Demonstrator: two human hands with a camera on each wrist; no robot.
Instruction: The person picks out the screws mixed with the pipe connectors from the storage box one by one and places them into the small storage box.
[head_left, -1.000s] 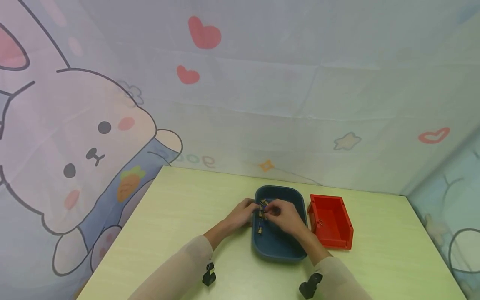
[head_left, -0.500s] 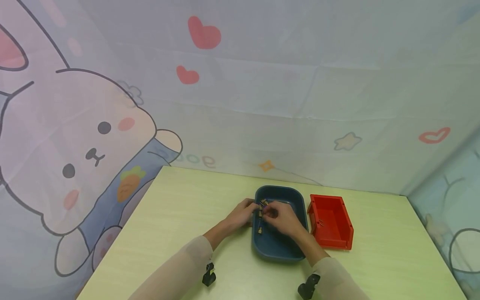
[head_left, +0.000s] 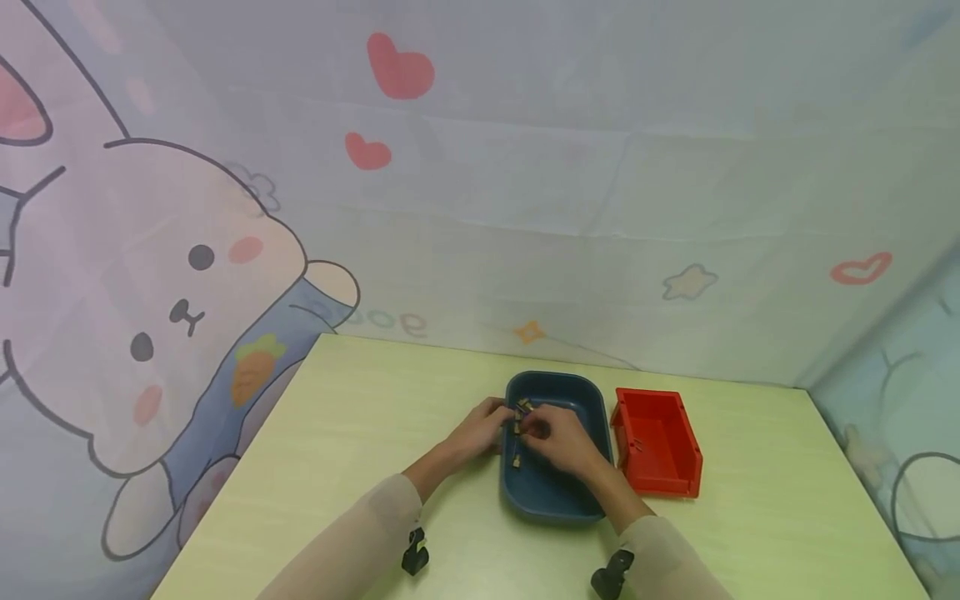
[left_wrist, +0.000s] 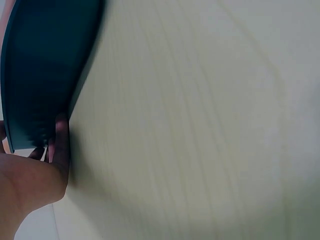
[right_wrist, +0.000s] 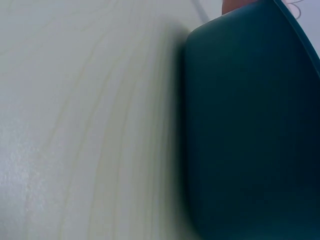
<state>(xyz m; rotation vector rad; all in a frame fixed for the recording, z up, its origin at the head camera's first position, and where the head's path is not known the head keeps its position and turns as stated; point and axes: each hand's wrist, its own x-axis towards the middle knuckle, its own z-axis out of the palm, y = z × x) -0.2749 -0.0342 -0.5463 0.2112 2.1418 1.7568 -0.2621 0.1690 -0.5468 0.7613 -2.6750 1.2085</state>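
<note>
In the head view, a dark blue plastic bin [head_left: 558, 500] stands on the table. Several small brass-coloured pieces [head_left: 517, 461] lie along its left inner side, too small to name by kind. My left hand [head_left: 480, 429] grips the bin's left wall, thumb at the rim; the left wrist view shows a finger [left_wrist: 61, 140] against the outside of the wall. My right hand [head_left: 562, 437] reaches into the bin, fingers bent and fingertips at the brass-coloured pieces. Whether it pinches one is hidden. The right wrist view shows mostly the bin's outer wall [right_wrist: 245, 125].
Close to the right of the blue bin stands a red open-front bin [head_left: 660, 483], with a few tiny metallic bits [head_left: 637, 446] inside. Behind the pale wood-grain table [head_left: 390, 392] hangs a printed curtain [head_left: 487, 200]. Black wrist cameras [head_left: 415, 552] sit at both sleeves.
My right fingertips have shifted slightly left among the brass-coloured pieces. The left hand keeps its hold on the blue bin. The whole head view has moved slightly.
</note>
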